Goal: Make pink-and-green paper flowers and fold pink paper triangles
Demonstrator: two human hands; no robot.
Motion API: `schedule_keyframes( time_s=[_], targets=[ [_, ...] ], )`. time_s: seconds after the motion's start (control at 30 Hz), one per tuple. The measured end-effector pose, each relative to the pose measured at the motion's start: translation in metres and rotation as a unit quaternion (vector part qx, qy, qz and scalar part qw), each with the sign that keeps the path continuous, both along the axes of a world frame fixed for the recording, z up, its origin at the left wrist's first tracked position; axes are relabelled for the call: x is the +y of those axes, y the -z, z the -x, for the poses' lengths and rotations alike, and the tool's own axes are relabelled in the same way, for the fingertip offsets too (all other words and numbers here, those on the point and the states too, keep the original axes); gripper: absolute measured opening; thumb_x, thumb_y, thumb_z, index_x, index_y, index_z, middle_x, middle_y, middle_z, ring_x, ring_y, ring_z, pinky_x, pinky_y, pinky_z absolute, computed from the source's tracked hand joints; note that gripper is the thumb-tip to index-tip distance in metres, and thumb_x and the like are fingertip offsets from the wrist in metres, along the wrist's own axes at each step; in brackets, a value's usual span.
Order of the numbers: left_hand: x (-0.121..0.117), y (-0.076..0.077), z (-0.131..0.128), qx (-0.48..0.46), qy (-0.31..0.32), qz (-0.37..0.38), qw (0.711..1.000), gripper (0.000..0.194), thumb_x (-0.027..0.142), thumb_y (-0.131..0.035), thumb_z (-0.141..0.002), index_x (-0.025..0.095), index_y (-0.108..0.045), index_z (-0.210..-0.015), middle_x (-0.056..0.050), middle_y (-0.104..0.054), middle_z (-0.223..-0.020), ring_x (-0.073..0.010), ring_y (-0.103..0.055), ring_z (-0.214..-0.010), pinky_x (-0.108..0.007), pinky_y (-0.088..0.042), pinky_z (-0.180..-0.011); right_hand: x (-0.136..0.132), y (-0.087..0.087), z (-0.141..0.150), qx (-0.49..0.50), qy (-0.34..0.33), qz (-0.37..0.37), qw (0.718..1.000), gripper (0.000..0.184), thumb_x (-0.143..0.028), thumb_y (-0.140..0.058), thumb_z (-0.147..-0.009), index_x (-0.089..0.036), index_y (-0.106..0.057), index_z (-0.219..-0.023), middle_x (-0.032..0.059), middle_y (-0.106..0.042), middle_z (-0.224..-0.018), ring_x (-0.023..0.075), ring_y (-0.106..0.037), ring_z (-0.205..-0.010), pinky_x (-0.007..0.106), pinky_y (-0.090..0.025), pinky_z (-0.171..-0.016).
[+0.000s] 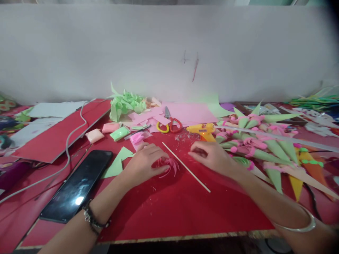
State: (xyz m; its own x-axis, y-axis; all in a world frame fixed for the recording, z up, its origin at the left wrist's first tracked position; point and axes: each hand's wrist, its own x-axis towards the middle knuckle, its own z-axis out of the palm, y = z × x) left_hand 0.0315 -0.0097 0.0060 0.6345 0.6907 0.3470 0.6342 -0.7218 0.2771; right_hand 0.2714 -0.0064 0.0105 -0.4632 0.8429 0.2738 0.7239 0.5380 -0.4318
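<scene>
My left hand [147,160] pinches pink curl [173,164], nine o'clock of stick [186,167]; right hand [213,156], three o'clock, loosely curled, contents unclear.

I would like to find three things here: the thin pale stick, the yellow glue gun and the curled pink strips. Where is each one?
Thin pale stick [186,167], head view: middle of its length.
Yellow glue gun [205,128], head view: side of its body.
Curled pink strips [173,166], head view: one of the strips.
</scene>
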Motion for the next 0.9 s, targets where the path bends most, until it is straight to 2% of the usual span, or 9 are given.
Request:
schedule_keyframes(
  time_s=[0.1,0.2,0.43,0.67,0.9],
  targets=[
    [-0.003,0.001,-0.004,-0.018,0.017,0.003,1.0,0.017,0.034,-0.051,-0.079,0.023,-0.055,-0.09,0.003,-0.064,-0.086,-0.014,-0.056,-0.082,-0.031,-0.032,-0.08,-0.008,0.004,0.015,0.076,-0.071,-0.008,0.995,0.014,-0.03,-0.049,-0.08,-0.018,-0.053,-0.085,0.0008,-0.055,-0.071,0.0103,-0.05,-0.062,0.021,-0.039,-0.058],
    [-0.005,0.002,-0.008,-0.027,0.026,0.016,0.999,0.019,0.031,-0.051,-0.079,0.023,-0.053,-0.096,0.003,-0.064,-0.084,-0.0127,-0.057,-0.079,-0.03,-0.033,-0.078,-0.013,0.004,0.023,0.094,-0.112,0.01,0.989,0.015,-0.03,-0.052,-0.079,-0.018,-0.055,-0.088,0.0021,-0.056,-0.079,0.0103,-0.051,-0.066,0.021,-0.041,-0.061],
    [-0.007,0.004,-0.011,-0.051,0.045,-0.004,0.998,0.018,0.025,-0.048,-0.082,0.023,-0.049,-0.1,0.003,-0.065,-0.081,-0.0119,-0.057,-0.079,-0.027,-0.035,-0.075,-0.015,0.007,0.027,0.094,-0.095,0.03,0.991,0.015,-0.023,-0.053,-0.078,-0.018,-0.055,-0.092,0.002,-0.058,-0.081,0.0105,-0.053,-0.067,0.021,-0.041,-0.061],
    [-0.007,0.003,-0.012,-0.067,0.05,-0.039,0.996,0.014,0.026,-0.05,-0.08,0.021,-0.052,-0.092,0.003,-0.063,-0.076,-0.0104,-0.057,-0.073,-0.024,-0.038,-0.067,-0.015,0.012,0.026,0.106,-0.139,-0.042,0.984,0.007,-0.014,-0.051,-0.078,-0.016,-0.056,-0.083,0.0026,-0.056,-0.079,0.0102,-0.053,-0.072,0.02,-0.042,-0.064],
    [-0.009,0.001,-0.01,-0.093,0.086,-0.159,0.979,0.01,0.024,-0.057,-0.076,0.019,-0.056,-0.085,0.0,-0.063,-0.078,-0.01,-0.056,-0.072,-0.023,-0.041,-0.067,-0.021,0.008,0.025,0.093,-0.137,-0.148,0.975,0.009,-0.017,-0.049,-0.081,-0.018,-0.057,-0.085,0.0032,-0.056,-0.08,0.0106,-0.054,-0.073,0.021,-0.043,-0.065]
  ],
)
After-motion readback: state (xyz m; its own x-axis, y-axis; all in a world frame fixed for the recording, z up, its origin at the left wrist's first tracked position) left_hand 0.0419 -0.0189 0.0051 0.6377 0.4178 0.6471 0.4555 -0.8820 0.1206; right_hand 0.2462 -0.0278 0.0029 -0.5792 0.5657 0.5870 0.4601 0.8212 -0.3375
